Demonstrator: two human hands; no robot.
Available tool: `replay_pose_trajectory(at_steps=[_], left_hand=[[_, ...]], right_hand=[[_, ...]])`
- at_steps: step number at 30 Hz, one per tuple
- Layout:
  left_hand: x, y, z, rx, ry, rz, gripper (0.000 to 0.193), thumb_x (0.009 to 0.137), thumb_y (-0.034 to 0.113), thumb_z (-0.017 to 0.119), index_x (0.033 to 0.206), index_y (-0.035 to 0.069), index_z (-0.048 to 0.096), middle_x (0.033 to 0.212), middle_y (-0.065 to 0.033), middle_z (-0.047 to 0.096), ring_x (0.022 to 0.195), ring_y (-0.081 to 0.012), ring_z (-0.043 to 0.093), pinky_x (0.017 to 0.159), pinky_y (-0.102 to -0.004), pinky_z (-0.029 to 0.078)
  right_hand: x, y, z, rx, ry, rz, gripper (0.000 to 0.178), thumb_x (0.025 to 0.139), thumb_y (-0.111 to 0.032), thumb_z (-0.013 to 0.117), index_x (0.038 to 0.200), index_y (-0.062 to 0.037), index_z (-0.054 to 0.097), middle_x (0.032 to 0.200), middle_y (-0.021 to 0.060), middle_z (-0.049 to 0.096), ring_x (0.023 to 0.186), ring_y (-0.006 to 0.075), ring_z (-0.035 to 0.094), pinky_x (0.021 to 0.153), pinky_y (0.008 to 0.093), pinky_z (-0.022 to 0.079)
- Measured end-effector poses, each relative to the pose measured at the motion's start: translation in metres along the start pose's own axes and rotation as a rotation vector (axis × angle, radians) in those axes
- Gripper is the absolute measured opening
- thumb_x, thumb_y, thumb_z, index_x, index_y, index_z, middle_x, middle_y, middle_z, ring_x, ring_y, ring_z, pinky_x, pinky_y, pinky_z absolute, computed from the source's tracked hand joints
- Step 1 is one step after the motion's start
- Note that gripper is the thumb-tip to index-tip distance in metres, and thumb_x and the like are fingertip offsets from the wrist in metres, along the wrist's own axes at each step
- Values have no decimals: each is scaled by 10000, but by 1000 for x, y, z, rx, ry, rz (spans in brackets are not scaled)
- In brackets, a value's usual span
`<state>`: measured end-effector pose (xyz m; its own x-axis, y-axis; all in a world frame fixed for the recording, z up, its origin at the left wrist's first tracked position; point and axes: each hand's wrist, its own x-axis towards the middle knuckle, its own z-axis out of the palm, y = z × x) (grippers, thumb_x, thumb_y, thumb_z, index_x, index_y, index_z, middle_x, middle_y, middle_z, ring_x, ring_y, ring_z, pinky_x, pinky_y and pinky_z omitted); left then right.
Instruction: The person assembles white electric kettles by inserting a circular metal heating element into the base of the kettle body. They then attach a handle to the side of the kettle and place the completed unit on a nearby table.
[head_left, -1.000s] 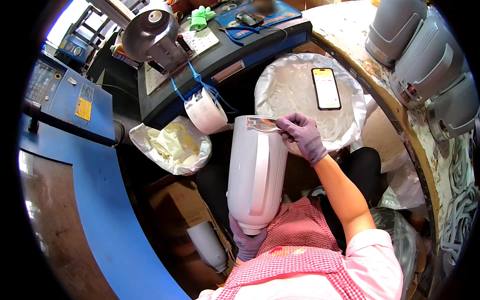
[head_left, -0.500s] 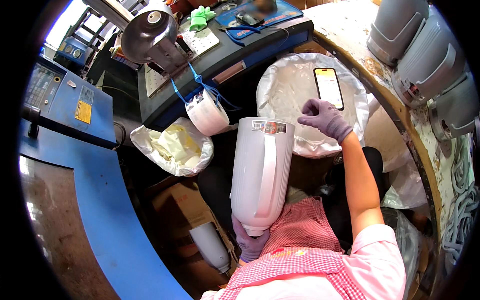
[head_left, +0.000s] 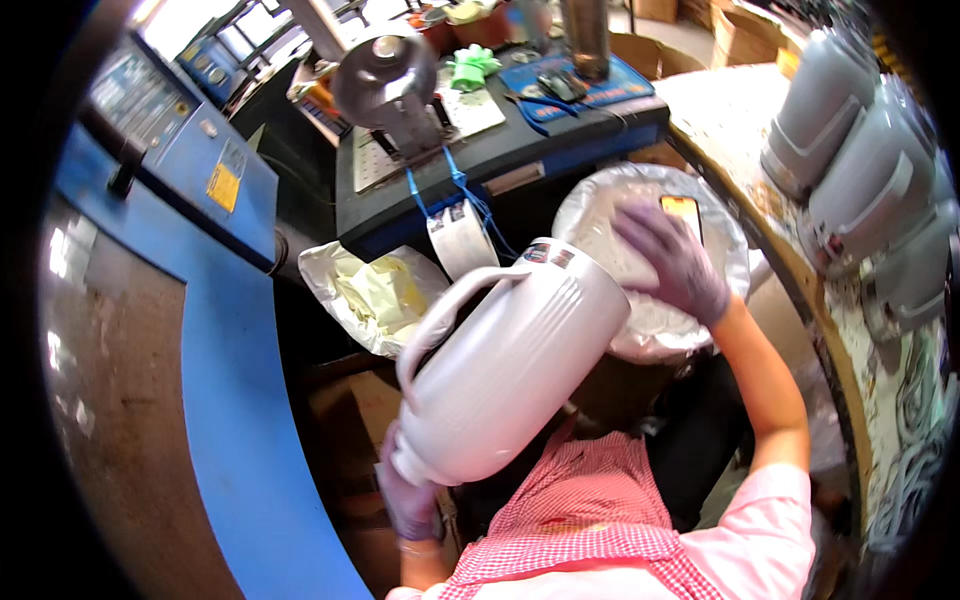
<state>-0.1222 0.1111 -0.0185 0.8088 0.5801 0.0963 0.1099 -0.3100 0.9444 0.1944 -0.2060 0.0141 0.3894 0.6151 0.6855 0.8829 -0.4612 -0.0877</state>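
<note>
A light grey vacuum-flask body (head_left: 520, 365) with a loop handle lies tilted across my lap, its wide end up and to the right. My left hand (head_left: 408, 500), in a purple-grey glove, is wrapped round its narrow neck end at the lower left. A small dark-and-silver label (head_left: 550, 254) sits near the wide rim. My right hand (head_left: 672, 255), gloved alike and slightly blurred, is raised just beyond the wide end with its fingers stretched out. Whether it touches the rim I cannot tell. Behind that hand, a phone (head_left: 684, 212) is partly hidden.
A white-lined bin (head_left: 735, 225) stands ahead, and a smaller lined bag (head_left: 320, 275) of pale yellow scraps is left of it. A roll of labels (head_left: 462, 240) hangs from the dark bench (head_left: 375, 220). Grey flask bodies (head_left: 850, 170) crowd the right table. A blue machine (head_left: 235, 400) flanks my left.
The flask body has swung from upright to tilted, its neck moving left with my left hand and its handle turning to the left. My right hand has straightened its fingers beside the wide end.
</note>
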Motion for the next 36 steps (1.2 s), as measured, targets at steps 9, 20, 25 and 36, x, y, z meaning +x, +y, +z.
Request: replay_pose_trajectory(at_steps=[9, 20, 25, 36], left_hand=[[238, 97, 28, -534, -287, 336, 574, 997, 365, 580, 1402, -34, 504, 1252, -116, 613, 1081, -189, 616, 928, -301, 494], [516, 142, 83, 64, 232, 190, 328, 898, 222, 516, 1030, -32, 677, 891, -198, 719, 869, -280, 731, 684, -402, 579], [435, 65, 31, -639, 258, 351, 312, 915, 278, 627, 1070, 10, 665, 824, -85, 627, 730, -171, 638, 545, -338, 489], [91, -56, -31, -603, 60, -239, 549, 792, 270, 772, 1226, -5, 580, 1078, -117, 582, 990, -216, 566, 795, -360, 433]], right_hand=[[9, 1, -68, 240, 224, -1, 277, 810, -147, 700, 1056, -20, 684, 739, 127, 639, 597, 227, 607, 550, 360, 480], [152, 82, -9, 812, 543, 707, 420, 1022, -358, 597, 1133, 41, 666, 862, 14, 656, 769, 60, 545, 632, 230, 443], [278, 89, 70, 406, 432, 603, 351, 888, -151, 468, 1123, -10, 687, 939, 214, 725, 888, 306, 709, 820, 383, 528], [354, 82, 176, 82, 2, 606, 576, 907, -303, 584, 1448, -134, 480, 1175, 242, 665, 1119, 392, 643, 967, 463, 507]])
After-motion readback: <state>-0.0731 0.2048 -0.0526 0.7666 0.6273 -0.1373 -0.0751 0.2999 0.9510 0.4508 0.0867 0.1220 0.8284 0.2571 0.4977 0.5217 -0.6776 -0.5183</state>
